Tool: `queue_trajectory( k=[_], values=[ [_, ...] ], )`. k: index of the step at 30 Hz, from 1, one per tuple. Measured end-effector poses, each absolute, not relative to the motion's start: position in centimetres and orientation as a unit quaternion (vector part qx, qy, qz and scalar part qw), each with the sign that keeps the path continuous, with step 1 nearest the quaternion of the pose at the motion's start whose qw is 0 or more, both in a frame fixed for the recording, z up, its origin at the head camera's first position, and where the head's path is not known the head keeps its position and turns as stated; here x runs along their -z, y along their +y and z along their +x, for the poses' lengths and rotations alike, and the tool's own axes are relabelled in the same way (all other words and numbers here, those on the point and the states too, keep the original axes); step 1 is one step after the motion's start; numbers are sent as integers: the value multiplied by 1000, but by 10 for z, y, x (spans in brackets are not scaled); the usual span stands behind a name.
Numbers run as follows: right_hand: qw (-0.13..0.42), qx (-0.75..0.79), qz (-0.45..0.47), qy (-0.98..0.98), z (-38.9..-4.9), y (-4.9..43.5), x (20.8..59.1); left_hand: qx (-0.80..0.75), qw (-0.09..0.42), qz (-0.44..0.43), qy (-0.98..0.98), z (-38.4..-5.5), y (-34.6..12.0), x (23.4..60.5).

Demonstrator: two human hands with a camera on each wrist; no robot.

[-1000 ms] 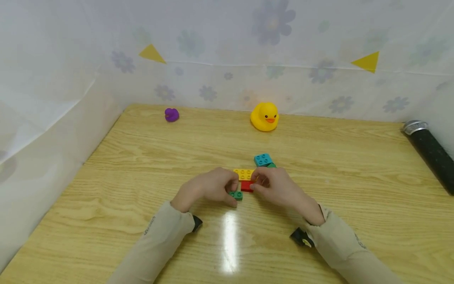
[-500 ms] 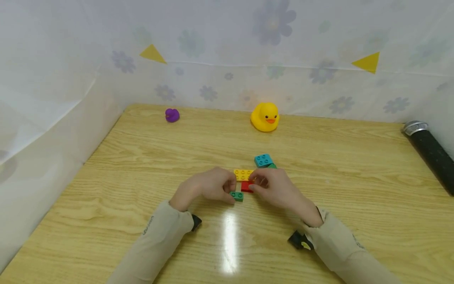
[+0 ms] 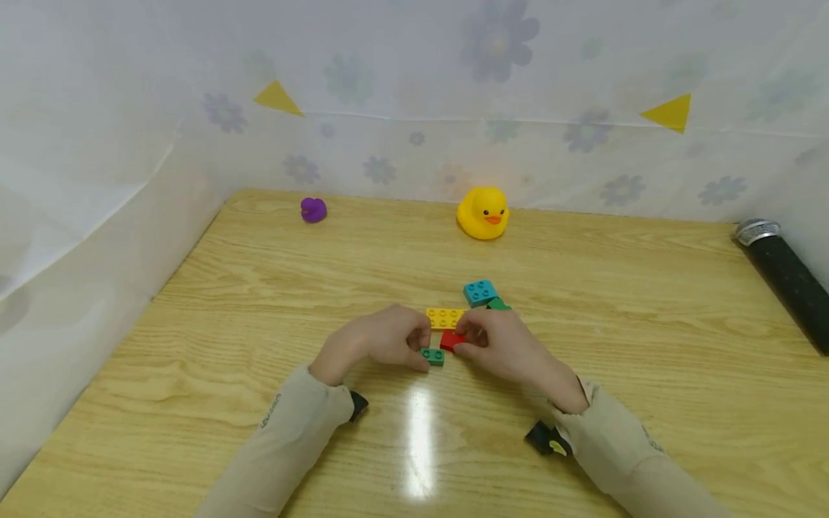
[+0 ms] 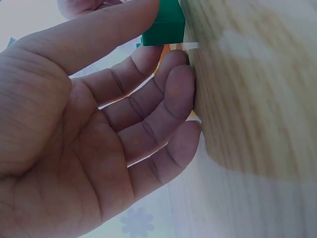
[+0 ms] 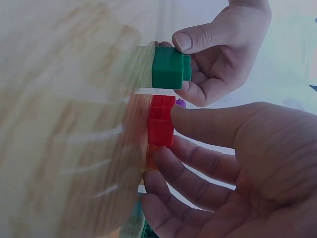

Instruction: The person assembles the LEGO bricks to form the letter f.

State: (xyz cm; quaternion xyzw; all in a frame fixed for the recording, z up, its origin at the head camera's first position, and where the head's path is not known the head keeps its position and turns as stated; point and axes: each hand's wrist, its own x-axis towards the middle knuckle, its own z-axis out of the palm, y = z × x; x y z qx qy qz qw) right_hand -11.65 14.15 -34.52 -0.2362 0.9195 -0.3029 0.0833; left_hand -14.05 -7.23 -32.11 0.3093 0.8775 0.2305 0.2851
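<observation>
In the head view, my left hand (image 3: 382,337) pinches a small green toy brick (image 3: 432,357) by its left end. The left wrist view shows that green brick (image 4: 167,25) between thumb and index finger, the other fingers loosely curved by the tabletop. My right hand (image 3: 508,344) pinches a red brick (image 3: 450,341), which looks slightly tilted. In the right wrist view, the red brick (image 5: 161,131) sits between thumb and fingers, its hollow underside partly showing, close to the green brick (image 5: 167,69) but apart. Just behind lies a yellow brick (image 3: 445,318), partly covered by my right fingers.
A blue brick (image 3: 480,292) and another green brick (image 3: 498,304) lie beyond my right hand. Farther back stand a yellow rubber duck (image 3: 483,214) and a small purple duck (image 3: 314,210). A microphone (image 3: 786,280) lies at the table's right edge.
The red brick has tilted a little in my right fingers, and that hand has shifted slightly, showing more of the far green brick. My left hand has drawn back slightly left, still pinching its brick.
</observation>
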Motion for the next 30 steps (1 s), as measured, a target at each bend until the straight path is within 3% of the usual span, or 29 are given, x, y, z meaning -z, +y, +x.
queue_trajectory(
  k=[30],
  values=[
    [102,301,-226,921,-115,141,340,-237,290,298,878,-140,-72,321]
  ],
)
